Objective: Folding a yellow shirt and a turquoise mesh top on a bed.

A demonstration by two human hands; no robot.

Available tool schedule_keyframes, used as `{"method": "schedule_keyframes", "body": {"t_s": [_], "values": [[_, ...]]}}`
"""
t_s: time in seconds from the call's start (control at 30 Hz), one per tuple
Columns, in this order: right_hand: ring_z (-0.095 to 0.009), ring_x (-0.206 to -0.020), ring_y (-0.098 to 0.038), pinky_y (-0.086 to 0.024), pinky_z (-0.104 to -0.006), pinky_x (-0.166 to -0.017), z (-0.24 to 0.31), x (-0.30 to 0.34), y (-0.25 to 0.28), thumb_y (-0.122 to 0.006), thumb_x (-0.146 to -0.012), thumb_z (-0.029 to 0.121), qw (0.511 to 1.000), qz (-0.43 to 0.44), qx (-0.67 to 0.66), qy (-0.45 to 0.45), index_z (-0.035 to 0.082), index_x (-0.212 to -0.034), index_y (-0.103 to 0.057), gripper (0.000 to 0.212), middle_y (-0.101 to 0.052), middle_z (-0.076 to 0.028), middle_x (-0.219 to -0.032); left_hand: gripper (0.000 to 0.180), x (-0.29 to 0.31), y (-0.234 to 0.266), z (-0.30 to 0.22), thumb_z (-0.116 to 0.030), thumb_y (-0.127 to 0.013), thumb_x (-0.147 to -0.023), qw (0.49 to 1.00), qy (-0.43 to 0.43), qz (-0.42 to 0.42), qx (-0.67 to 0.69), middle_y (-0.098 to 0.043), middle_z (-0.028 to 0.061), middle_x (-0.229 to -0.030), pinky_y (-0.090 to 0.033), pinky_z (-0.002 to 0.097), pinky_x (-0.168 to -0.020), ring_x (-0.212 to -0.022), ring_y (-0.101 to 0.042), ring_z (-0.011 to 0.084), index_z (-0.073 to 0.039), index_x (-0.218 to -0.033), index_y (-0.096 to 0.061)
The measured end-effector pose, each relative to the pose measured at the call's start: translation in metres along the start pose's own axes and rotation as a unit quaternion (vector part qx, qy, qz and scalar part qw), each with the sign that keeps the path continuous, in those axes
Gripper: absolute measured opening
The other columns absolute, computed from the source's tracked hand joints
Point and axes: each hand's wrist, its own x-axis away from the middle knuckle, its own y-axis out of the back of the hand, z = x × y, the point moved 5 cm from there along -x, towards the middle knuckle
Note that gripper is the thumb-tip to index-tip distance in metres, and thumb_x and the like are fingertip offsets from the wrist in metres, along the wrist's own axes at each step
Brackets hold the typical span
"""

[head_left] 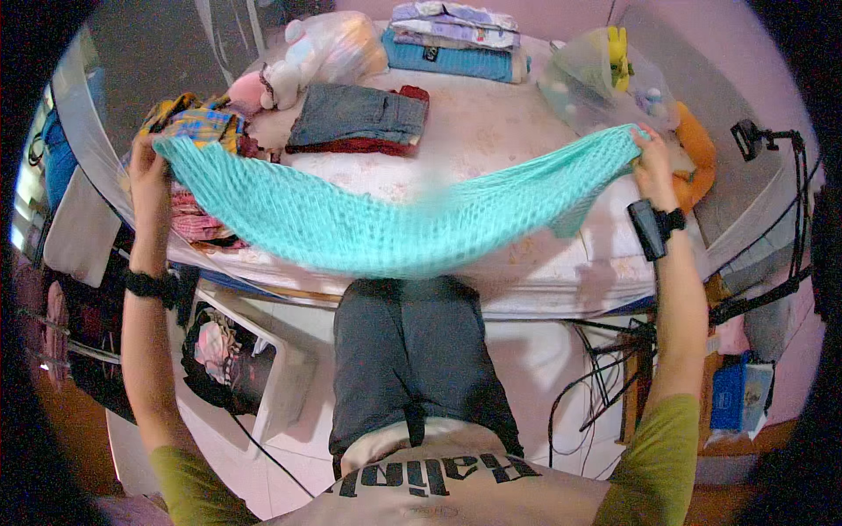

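Observation:
A turquoise, textured cloth (351, 223) hangs stretched between my two hands above the bed, sagging in the middle. My left hand (149, 162) is closed on its left corner, beside a pile of checked clothes (197, 123). At the other end, my right hand (651, 158) pinches the right corner, raised over the right side of the bed. Folded grey-blue denim (355, 116) lies beyond the cloth, on top of something dark red. What kind of item the turquoise cloth is, I cannot make out.
The bed (491, 118) has a pale flowered sheet. At its far side lie folded fabrics (456, 48), a stuffed plastic bag (338, 48) and a clear bag with toys (601, 79). An orange cushion (697, 158) and a black stand (796, 193) are at right.

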Motion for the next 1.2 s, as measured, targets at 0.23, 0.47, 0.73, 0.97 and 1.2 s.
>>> {"method": "schedule_keyframes", "body": {"t_s": [0.23,0.47,0.73,0.97,1.2], "values": [[-0.018,-0.081,-0.051,-0.041,-0.0260,-0.070,0.079,-0.087,0.083,-0.051,-0.078,0.013,0.936,-0.092,0.222,0.259,-0.002,-0.098,-0.050,0.024,-0.053,-0.012,-0.095,0.006,-0.061,0.047,-0.010,-0.008,-0.047,-0.081,0.992,0.007,-0.055,0.113,-0.051,0.0005,-0.082,-0.040,0.0206,-0.064,-0.072,-0.049,0.0075,-0.007,-0.087,-0.049],[-0.012,-0.080,-0.051,-0.040,-0.0228,-0.067,0.072,-0.070,0.079,-0.053,-0.076,0.011,0.990,-0.060,0.045,0.119,0.004,-0.097,-0.053,0.022,-0.056,-0.004,-0.088,0.004,-0.062,0.034,-0.002,-0.008,-0.048,-0.080,0.988,0.038,-0.077,0.129,-0.052,0.0000,-0.077,-0.041,0.0207,-0.062,-0.070,-0.049,0.0079,-0.006,-0.082,-0.051],[-0.016,-0.084,-0.049,-0.039,-0.0257,-0.072,0.058,-0.042,0.053,-0.054,-0.077,0.008,0.992,-0.062,0.015,0.106,-0.001,-0.102,-0.043,0.029,-0.051,-0.009,-0.091,0.011,-0.044,0.017,0.022,-0.012,-0.044,-0.082,0.988,0.137,-0.061,0.031,-0.052,0.0031,-0.078,-0.044,0.0236,-0.060,-0.067,-0.052,0.0107,-0.004,-0.089,-0.048],[-0.015,-0.072,-0.054,-0.046,-0.0271,-0.060,-0.008,0.007,-0.026,-0.055,-0.073,0.009,0.937,0.165,0.307,-0.030,0.006,-0.095,-0.051,0.023,-0.055,-0.005,-0.079,0.020,-0.012,-0.078,0.025,-0.013,-0.040,-0.081,0.943,0.139,0.268,0.142,-0.053,0.0127,-0.093,-0.044,0.0284,-0.072,-0.079,-0.053,0.0187,0.003,-0.092,-0.047],[-0.024,-0.089,-0.052,-0.044,-0.0307,-0.073,-0.095,0.188,-0.194,-0.062,-0.069,0.033,0.854,0.448,0.210,-0.162,0.001,-0.109,-0.040,0.056,-0.051,-0.011,-0.101,0.010,0.053,-0.197,-0.071,-0.014,-0.046,-0.080,0.800,0.254,0.309,0.447,-0.046,0.0126,-0.111,-0.042,0.0291,-0.078,-0.092,-0.049,0.0191,-0.007,-0.087,-0.047]]}}
